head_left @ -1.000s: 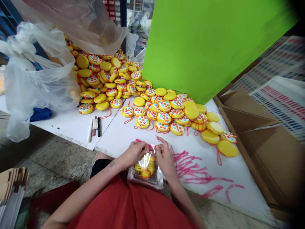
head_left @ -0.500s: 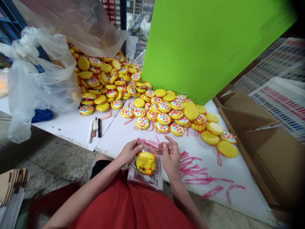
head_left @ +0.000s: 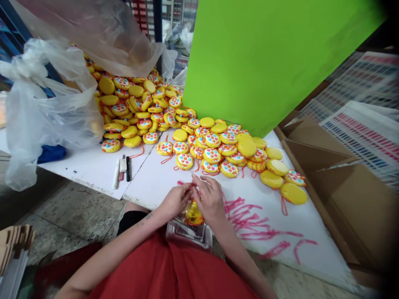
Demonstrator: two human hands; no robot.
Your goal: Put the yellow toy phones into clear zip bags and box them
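At the table's near edge, a yellow toy (head_left: 193, 215) sits inside a clear plastic bag (head_left: 183, 216). My left hand (head_left: 176, 201) is closed on the bag's upper edge with thumb and fingertips. My right hand (head_left: 210, 200) meets it there, its thumb and fingers bent around the same edge and partly covering the toy. A stack of flat clear bags (head_left: 202, 245) lies underneath, close to my body. Pink strips (head_left: 246, 216) are scattered on the table right of my hands.
Many yellow toys with coloured dots and orange cords (head_left: 212, 155) spread beyond my hands, rising into a heap (head_left: 137, 99) by a translucent sack (head_left: 52, 108). Markers (head_left: 116, 174) lie at left. A green board (head_left: 249, 58) stands behind; an open cardboard box (head_left: 339, 182) is at right.
My right hand has moved left, bringing its fingers against my left hand at the bag's top. The toy in the bag is now more covered. The view has shifted slightly.
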